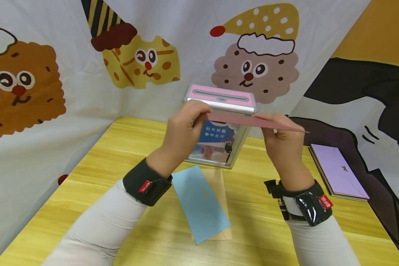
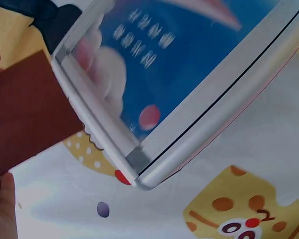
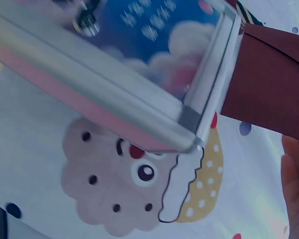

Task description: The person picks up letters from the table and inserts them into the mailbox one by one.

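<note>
A dark red envelope [image 1: 231, 119] is held almost edge-on between both hands, in front of the upper part of a box. The left hand [image 1: 183, 129] pinches its left end; the right hand [image 1: 283, 142] pinches it toward the right. In the right wrist view a flap crease crosses the envelope [image 3: 269, 82]. The box [image 1: 221, 104] has a pink top with a long slot [image 1: 219, 95], a silver frame and a clear front over a blue printed panel. A small lock [image 1: 228, 147] hangs on that front. The envelope and box look apart in the head view, though the gap is hard to judge.
On the wooden table [image 1: 146, 229], a light blue envelope [image 1: 199, 203] lies across a tan envelope [image 1: 219, 181], nearer than the box. To the right rests a flat lavender stack [image 1: 337, 168], possibly envelopes or a notebook. Behind hangs a cartoon-printed cloth [image 1: 193, 44].
</note>
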Demonstrator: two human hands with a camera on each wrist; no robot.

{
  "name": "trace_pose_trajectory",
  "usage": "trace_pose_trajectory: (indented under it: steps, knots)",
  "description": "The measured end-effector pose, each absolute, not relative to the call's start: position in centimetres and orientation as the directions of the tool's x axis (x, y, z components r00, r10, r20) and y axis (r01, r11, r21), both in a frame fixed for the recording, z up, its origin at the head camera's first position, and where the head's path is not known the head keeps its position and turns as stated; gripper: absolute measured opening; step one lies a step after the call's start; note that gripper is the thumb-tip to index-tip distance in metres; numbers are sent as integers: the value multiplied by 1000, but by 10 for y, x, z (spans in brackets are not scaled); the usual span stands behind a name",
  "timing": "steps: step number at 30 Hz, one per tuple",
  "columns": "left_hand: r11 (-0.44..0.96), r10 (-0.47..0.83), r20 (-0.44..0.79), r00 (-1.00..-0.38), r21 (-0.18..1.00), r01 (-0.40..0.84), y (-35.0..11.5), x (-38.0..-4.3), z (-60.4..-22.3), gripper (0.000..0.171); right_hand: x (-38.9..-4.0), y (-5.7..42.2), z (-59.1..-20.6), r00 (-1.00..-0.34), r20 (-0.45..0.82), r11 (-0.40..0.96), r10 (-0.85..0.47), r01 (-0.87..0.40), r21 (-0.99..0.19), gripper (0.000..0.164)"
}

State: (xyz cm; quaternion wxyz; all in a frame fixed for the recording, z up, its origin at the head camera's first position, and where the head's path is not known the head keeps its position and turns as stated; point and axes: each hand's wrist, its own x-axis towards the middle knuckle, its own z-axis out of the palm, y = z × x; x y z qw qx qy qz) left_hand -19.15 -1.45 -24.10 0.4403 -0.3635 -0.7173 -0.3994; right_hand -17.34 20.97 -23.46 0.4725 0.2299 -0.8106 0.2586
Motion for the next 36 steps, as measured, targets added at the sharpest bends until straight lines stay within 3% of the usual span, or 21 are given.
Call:
trace_pose_trajectory:
  steps: [4,11,18,24,29,36]
  knots:
    - [453,151,931,-332,234,860,-11,-204,-228,11,-190,207,-217,-419,902,769,-105,-609,-194,14]
    - [486,125,914,-387,283,827,-9,-228,-220,13,-218,203,-206,-384,917,758,-105,-628,-176,16]
    - [528,123,911,-394,276,803,-11,-245,-220,17,-238,202,-207,-399,907,754,-138,-636,-166,16]
    - [549,143,871,-470,326,770,-13,-250,-216,18,-247,204,-205,-401,892,777,-210,-622,-97,18]
    - [557,149,814,-561,400,728,-14,-255,-210,17,-256,202,-202,-451,870,765,-198,-626,-151,17]
    - [595,165,755,-635,437,675,-11,-264,-204,19,-264,204,-202,-538,827,763,-165,-601,-238,13]
